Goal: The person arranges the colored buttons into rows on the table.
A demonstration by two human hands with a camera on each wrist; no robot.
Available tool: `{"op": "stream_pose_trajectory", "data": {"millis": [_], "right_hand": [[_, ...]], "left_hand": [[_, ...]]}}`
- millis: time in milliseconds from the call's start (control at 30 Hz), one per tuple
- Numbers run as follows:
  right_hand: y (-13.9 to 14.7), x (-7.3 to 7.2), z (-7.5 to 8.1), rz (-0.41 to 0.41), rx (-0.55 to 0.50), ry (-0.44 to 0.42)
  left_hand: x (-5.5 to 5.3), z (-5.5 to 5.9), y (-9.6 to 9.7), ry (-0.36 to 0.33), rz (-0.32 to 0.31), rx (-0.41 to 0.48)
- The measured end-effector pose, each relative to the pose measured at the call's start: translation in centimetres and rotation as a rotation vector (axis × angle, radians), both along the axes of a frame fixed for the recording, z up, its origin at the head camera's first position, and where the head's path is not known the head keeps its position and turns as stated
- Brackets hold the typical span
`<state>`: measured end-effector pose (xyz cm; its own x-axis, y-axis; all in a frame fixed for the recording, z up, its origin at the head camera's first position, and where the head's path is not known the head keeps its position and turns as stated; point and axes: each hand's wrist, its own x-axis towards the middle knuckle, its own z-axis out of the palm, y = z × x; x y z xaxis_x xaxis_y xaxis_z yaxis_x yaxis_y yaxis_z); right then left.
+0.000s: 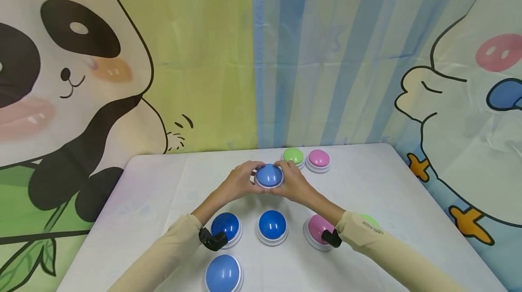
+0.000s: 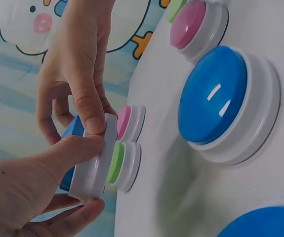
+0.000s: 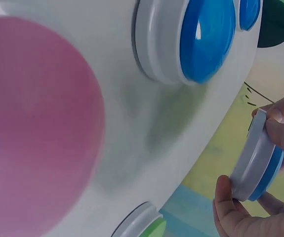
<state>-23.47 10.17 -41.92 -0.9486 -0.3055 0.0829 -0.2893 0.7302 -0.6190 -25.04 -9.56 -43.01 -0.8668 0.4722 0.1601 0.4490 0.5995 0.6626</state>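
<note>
Held up over the white table [image 1: 159, 192] is a round push button with a blue dome and white base [image 1: 269, 176]. My left hand [image 1: 238, 182] grips its left side, and my right hand [image 1: 295, 185] grips the right side. In the left wrist view, both thumbs meet on the white base [image 2: 93, 173], which is tipped on edge to that camera. The right wrist view catches the same button [image 3: 253, 158] between the fingers of both hands, with a shadow on the tabletop. Just behind the right hand stands a green button [image 1: 293, 155], partly covered by it.
Beside the green button sits a pink button [image 1: 318, 159]. Nearer stand a blue button [image 1: 272, 225], another blue one [image 1: 225, 224] and a pink one [image 1: 319, 227] under the forearms. A further blue button [image 1: 223, 274] is at the front; another green one [image 1: 369, 220] is mostly behind the right sleeve.
</note>
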Motion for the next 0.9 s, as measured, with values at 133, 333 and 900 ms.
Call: {"op": "stream_pose_trajectory", "data": {"millis": [133, 333, 900], "right_hand": [[0.4, 0.9, 0.1, 0.009, -0.006, -0.016], [0.8, 2.2, 0.2, 0.027, -0.032, -0.027], [1.8, 5.1, -0.1, 0.057, -0.056, -0.027]], "left_hand": [[0.9, 0.0, 0.2, -0.009, -0.010, -0.008], [2.0, 0.1, 0.3, -0.005, -0.021, -0.010], [5.2, 0.7, 0.8, 0.011, -0.042, -0.063]]}}
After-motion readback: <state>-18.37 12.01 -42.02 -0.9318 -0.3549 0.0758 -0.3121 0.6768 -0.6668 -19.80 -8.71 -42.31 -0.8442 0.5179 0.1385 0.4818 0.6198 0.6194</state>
